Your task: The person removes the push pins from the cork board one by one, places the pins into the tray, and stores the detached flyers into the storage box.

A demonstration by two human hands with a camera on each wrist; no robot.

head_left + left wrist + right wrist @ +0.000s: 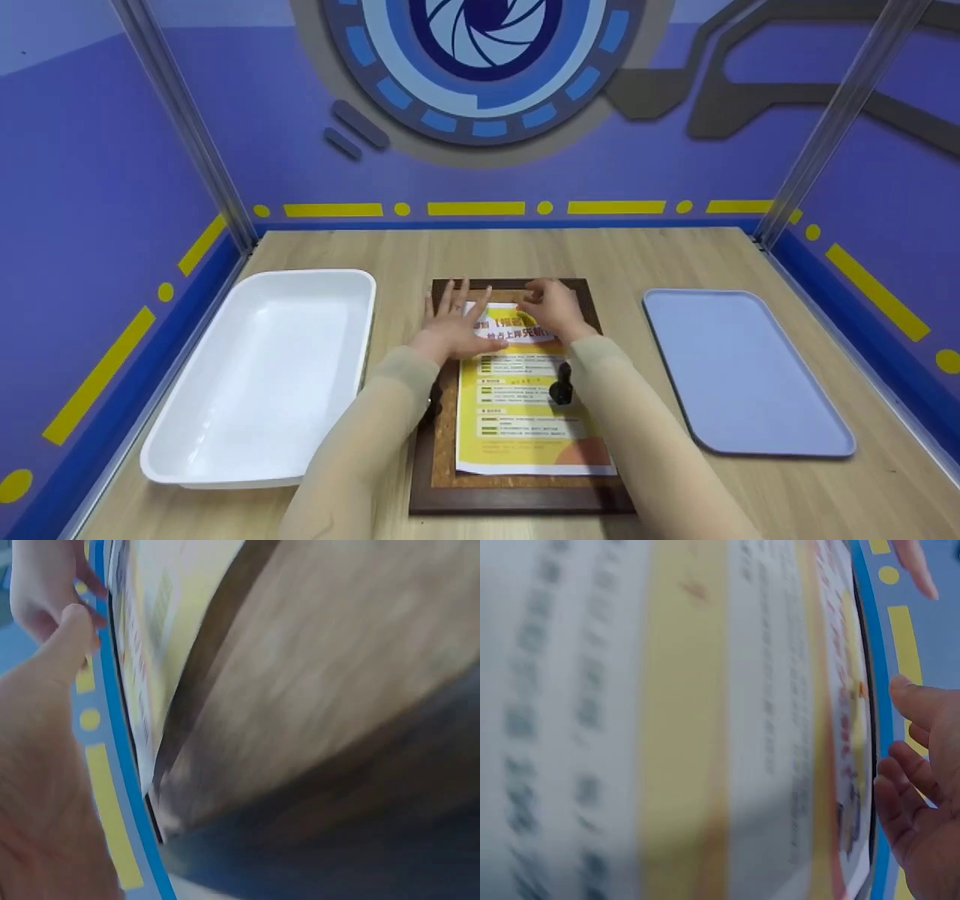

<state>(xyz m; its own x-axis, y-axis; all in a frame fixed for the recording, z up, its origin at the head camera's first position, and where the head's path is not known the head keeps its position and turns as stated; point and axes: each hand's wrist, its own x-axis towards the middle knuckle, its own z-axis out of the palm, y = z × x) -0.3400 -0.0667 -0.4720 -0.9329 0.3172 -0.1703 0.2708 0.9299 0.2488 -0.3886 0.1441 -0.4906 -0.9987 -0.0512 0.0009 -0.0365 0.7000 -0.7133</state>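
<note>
A yellow-and-white printed sheet (525, 420) lies on a cork board (445, 420) with a dark brown frame (517, 500). My left hand (454, 330) is spread over the sheet's upper left corner, thumb pointing across the print. At the top right of the sheet, my right hand (553, 306) has its fingers loosely bent, and nothing shows between them. In the right wrist view, a small orange spot (861, 690) shows on the sheet near the right thumb. The sheet's left edge is lifted slightly off the cork in the left wrist view.
A deep white tray (255, 375) stands on the wooden table left of the board. To the right lies a flat blue-grey tray (746, 367). Purple walls (480, 180) with yellow markings enclose the table at the back and both sides.
</note>
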